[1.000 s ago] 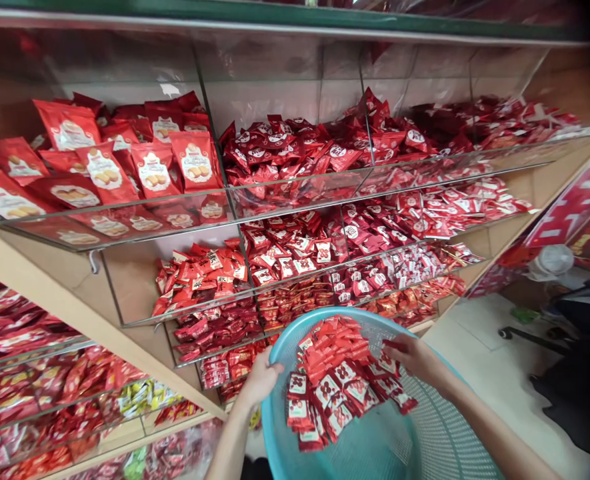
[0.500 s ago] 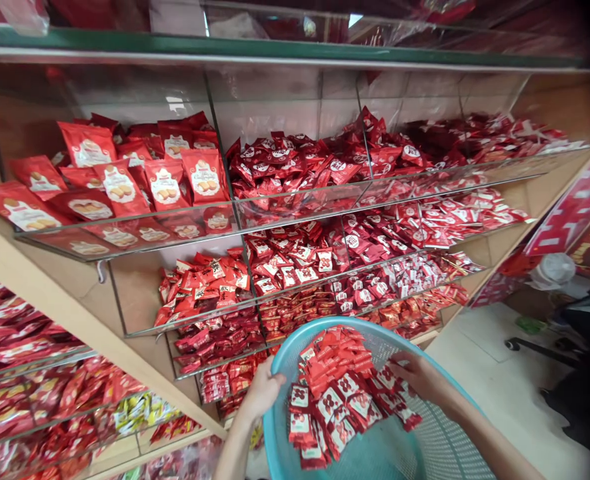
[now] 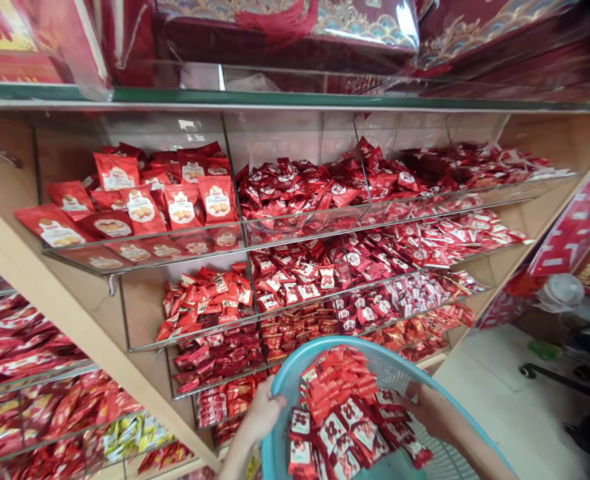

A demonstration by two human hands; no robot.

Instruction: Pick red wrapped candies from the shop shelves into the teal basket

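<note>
Head view: packet heap (image 3: 342, 413) in basket (image 3: 392, 370) runs lengthwise toward the shelves (image 3: 49, 293).

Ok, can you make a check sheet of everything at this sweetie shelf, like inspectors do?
Surface: wooden shelf unit with clear tiered trays.
Job's things: teal mesh basket holding a heap of red packets.
Clutter: trays filled with red sweets; biscuit packets upper left.
Grippers: left hand grips the basket rim; right hand rests inside on the packets, grasp unclear.
Cables: nothing seen.
Surroundings: red boxes on top; pale floor, white object at right.
</note>
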